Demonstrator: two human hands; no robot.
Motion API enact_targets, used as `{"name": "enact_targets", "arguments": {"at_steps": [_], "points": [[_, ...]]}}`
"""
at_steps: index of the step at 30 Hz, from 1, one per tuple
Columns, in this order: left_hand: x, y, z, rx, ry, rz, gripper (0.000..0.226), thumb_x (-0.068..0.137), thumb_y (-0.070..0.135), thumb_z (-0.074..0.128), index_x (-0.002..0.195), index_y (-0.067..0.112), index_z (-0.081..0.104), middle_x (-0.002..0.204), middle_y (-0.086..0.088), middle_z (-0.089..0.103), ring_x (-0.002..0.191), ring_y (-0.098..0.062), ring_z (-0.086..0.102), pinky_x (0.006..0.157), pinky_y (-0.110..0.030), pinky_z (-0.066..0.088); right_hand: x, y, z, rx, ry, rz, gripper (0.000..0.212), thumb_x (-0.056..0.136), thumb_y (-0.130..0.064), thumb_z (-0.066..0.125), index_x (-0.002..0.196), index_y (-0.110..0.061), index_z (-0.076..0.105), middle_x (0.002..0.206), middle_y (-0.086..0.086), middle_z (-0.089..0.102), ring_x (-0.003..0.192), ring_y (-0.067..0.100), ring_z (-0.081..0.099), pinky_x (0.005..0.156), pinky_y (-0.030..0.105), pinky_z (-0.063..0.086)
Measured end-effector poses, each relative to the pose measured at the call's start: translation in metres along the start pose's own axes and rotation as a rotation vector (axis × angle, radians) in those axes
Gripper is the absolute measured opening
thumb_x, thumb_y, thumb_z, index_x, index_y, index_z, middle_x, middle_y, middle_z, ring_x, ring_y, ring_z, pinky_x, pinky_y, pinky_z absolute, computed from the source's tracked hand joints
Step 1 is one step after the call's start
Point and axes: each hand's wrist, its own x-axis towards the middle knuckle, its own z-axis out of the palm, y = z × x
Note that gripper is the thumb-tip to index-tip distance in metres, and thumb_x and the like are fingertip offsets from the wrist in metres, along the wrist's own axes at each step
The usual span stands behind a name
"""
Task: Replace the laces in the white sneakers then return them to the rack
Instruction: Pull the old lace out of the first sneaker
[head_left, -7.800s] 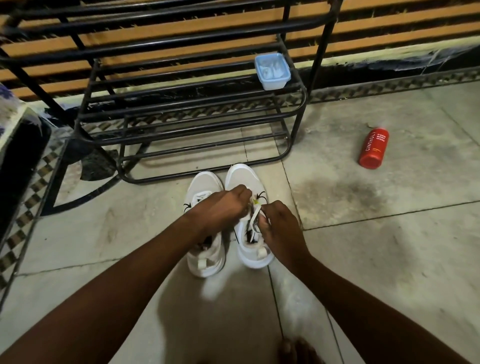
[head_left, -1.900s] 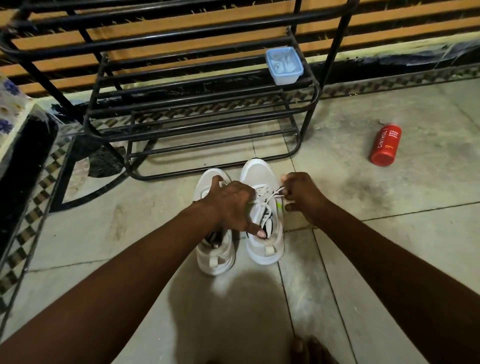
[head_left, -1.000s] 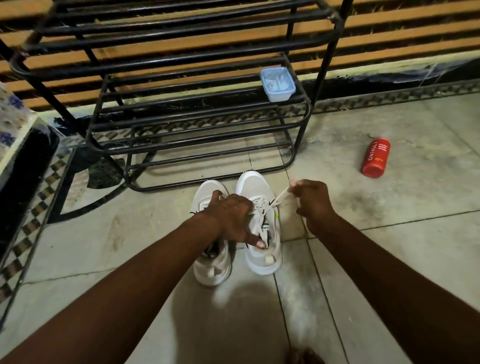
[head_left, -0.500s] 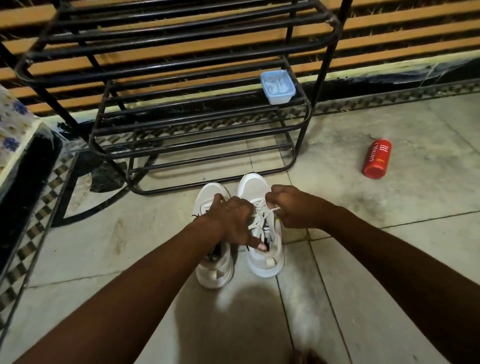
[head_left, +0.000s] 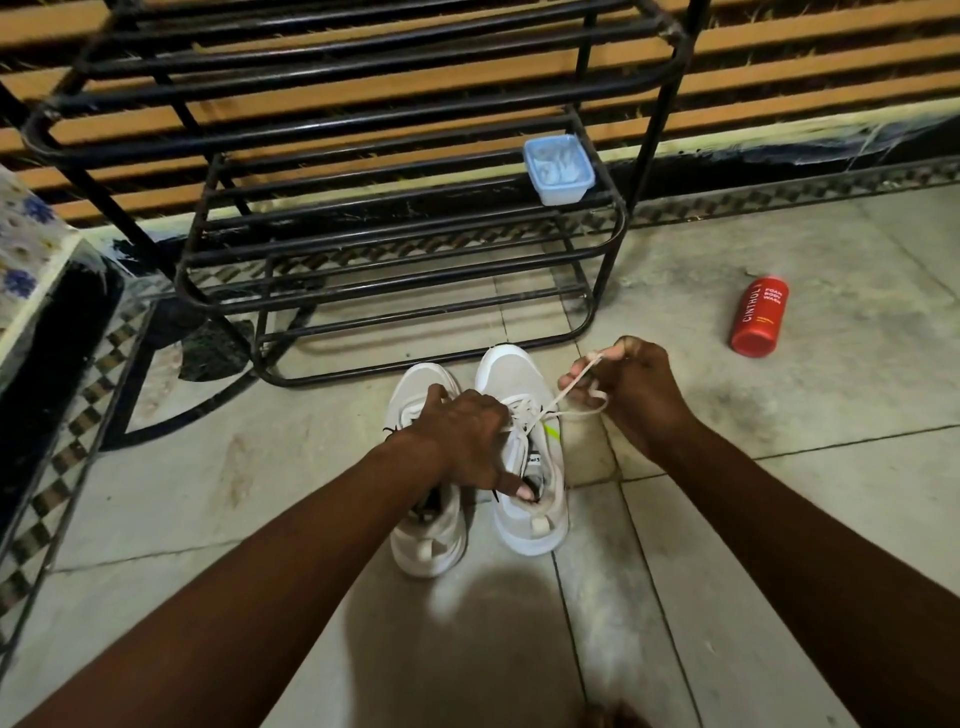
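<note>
Two white sneakers stand side by side on the tiled floor, toes toward the black metal shoe rack (head_left: 608, 244). My left hand (head_left: 467, 441) lies across both, gripping the right sneaker (head_left: 511, 374) at its tongue and collar, thumb inside the opening. It hides most of the left sneaker's (head_left: 428, 545) laces. A white lace (head_left: 566, 397) runs taut from the right sneaker's eyelets up and to the right. My right hand (head_left: 636, 389) pinches that lace, with a loop of it hanging below the fingers.
A small pale blue plastic tub (head_left: 558, 167) sits on the rack's middle shelf at its right end. A red body-wash bottle (head_left: 759, 316) lies on the floor to the right. A dark cabinet with a floral cloth (head_left: 31, 244) stands at the left edge.
My right hand has pulled away from the sneaker to the right, drawing the white lace out taut. My left hand has stayed on the sneakers.
</note>
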Motion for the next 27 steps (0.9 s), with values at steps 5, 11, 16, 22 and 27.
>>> {"name": "enact_targets", "arguments": {"at_steps": [5, 11, 16, 22, 27], "points": [[0.001, 0.0, 0.002, 0.009, 0.009, 0.008, 0.101, 0.064, 0.094, 0.06, 0.134, 0.023, 0.051, 0.143, 0.0, 0.054, 0.138, -0.024, 0.04, 0.111, -0.057, 0.024, 0.002, -0.002, 0.01, -0.291, -0.091, -0.033, 0.027, 0.083, 0.011, 0.035, 0.079, -0.013, 0.047, 0.059, 0.007, 0.038, 0.043, 0.014, 0.032, 0.045, 0.021, 0.029], [0.003, -0.002, 0.004, 0.038, 0.019, 0.006, 0.102, 0.059, 0.099, 0.054, 0.129, 0.024, 0.054, 0.135, 0.001, 0.058, 0.132, -0.025, 0.046, 0.105, -0.054, 0.031, 0.006, -0.002, 0.015, -1.53, -0.734, -0.622, 0.005, 0.074, -0.002, 0.06, 0.076, -0.001, 0.064, 0.074, 0.012, 0.061, 0.068, 0.029, 0.056, 0.065, 0.036, 0.045], [0.005, -0.005, 0.006, 0.032, 0.022, 0.008, 0.107, 0.055, 0.101, 0.052, 0.13, 0.024, 0.054, 0.136, 0.001, 0.058, 0.132, -0.025, 0.047, 0.105, -0.054, 0.03, 0.007, -0.001, 0.016, -1.817, -0.847, -0.583, 0.011, 0.077, -0.012, 0.063, 0.083, -0.005, 0.057, 0.091, 0.016, 0.06, 0.083, 0.032, 0.057, 0.066, 0.027, 0.035], [0.006, -0.005, 0.007, 0.023, 0.026, 0.008, 0.103, 0.056, 0.099, 0.054, 0.127, 0.025, 0.054, 0.132, 0.0, 0.06, 0.13, -0.025, 0.048, 0.103, -0.054, 0.031, 0.008, -0.008, 0.027, -1.968, -0.89, -0.444, 0.021, 0.085, -0.013, 0.062, 0.102, -0.003, 0.057, 0.109, 0.017, 0.056, 0.102, 0.033, 0.056, 0.078, 0.035, 0.045], [0.004, -0.005, 0.005, 0.033, 0.006, 0.012, 0.105, 0.062, 0.097, 0.056, 0.136, 0.022, 0.052, 0.142, -0.001, 0.055, 0.136, -0.025, 0.043, 0.108, -0.054, 0.03, -0.001, -0.009, 0.026, -2.028, -0.781, -0.928, 0.021, 0.086, -0.001, 0.042, 0.093, -0.002, 0.061, 0.105, 0.018, 0.057, 0.091, 0.033, 0.055, 0.068, 0.04, 0.049]]}}
